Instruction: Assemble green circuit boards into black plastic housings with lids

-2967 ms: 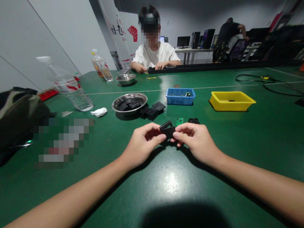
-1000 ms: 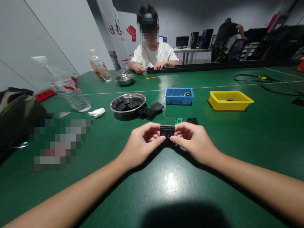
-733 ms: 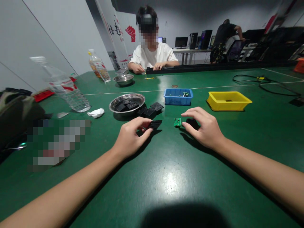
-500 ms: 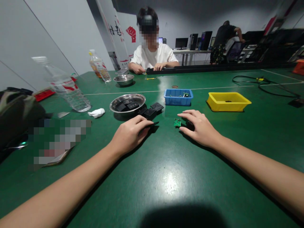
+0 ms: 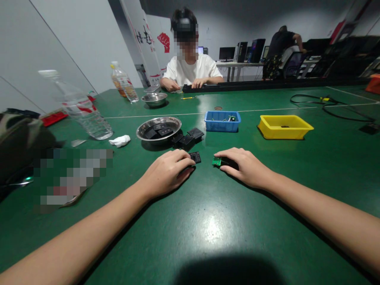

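Observation:
My left hand (image 5: 168, 170) is closed on a flat black plastic casing piece (image 5: 196, 157), whose ribbed inner face is turned up between thumb and fingers. Across a short gap, my right hand (image 5: 245, 166) pinches a small green circuit board (image 5: 216, 161) at its fingertips. Something dark shows under the right palm, and I cannot make out whether it is a part or shadow. Just beyond my left fingers lie several black plastic casings (image 5: 187, 141). More black pieces rest in a steel bowl (image 5: 142, 137) behind them.
A blue bin (image 5: 222, 126) with small circuit boards and a yellow bin (image 5: 285, 132) stand beyond my right hand. At left are a water bottle (image 5: 86, 114), crumpled tissue (image 5: 120, 141) and a bag (image 5: 20, 146). A person (image 5: 191, 69) sits across the green table, handling a long black bar.
The casing piece in my left hand has turned from edge-on to flat. My right hand has moved slightly left and down, its fingers now closed on the circuit board, which is tilted differently.

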The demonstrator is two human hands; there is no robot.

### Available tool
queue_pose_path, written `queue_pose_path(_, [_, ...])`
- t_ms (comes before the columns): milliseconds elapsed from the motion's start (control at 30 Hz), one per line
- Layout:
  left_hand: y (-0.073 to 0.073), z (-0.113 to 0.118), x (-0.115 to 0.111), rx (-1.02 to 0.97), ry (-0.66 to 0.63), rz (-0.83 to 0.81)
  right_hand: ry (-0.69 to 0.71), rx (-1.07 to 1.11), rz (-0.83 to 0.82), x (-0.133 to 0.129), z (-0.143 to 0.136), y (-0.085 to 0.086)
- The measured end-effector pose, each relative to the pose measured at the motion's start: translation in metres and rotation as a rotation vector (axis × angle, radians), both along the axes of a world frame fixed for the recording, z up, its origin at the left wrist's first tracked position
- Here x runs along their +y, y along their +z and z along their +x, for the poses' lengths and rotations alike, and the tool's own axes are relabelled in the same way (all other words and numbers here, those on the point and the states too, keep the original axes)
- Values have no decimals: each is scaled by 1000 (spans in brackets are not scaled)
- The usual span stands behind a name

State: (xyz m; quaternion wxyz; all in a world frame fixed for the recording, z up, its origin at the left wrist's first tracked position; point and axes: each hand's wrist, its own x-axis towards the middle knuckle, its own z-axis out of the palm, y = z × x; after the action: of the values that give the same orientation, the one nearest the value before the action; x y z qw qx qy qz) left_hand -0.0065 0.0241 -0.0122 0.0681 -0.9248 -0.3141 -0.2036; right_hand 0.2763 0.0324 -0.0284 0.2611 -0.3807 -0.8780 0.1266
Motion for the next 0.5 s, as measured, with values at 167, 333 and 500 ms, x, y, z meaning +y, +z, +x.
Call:
queue_pose_path(167, [3,8,-8,-42,-83,-81,-14,26,1,-2,-2,-1])
queue_pose_path(333, [3,10,-13,-34,-124,-120,-232,111,24,2,0,-3])
queue_pose_path(500, [3,10,-13,-62,-125,-145,-317,446,-23,2,2,-2])
